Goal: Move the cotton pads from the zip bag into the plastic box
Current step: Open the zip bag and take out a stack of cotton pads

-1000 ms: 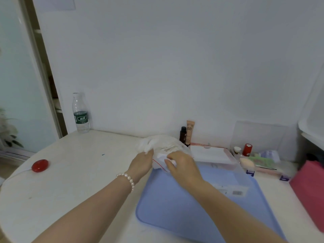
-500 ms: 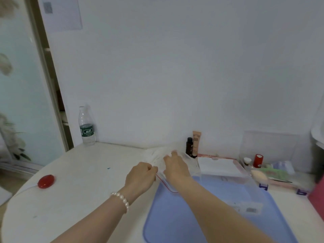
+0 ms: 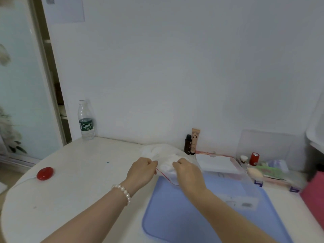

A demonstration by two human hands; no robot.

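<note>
Right now both hands work at the mouth of the zip bag (image 3: 164, 155), which lies on the white surface (image 3: 84, 181) near the middle of the view, its far end toward 12 o'clock and its red zip line toward the person. White cotton pads (image 3: 169, 159) show through the clear plastic, bunched inside the bag. The left hand (image 3: 142, 170), with a pearl bracelet (image 3: 122, 191) on its wrist, has its fingers curled and pinches the bag's edge at the red line. The right hand (image 3: 188, 170) has its fingers bent down onto the other side of the opening, gripping the bag there. At about 3 o'clock from the bag stands the clear plastic box (image 3: 245, 186), resting partly on a blue mat (image 3: 175, 216); its walls are hard to trace. Just behind the bag, at 1 o'clock, a dark little bottle (image 3: 188, 144) and a BB cream tube (image 3: 195, 141) stand touching side by side against the wall. A water bottle (image 3: 85, 120) stands at 10 o'clock, and a red round object (image 3: 45, 173) lies at 9 o'clock.
</note>
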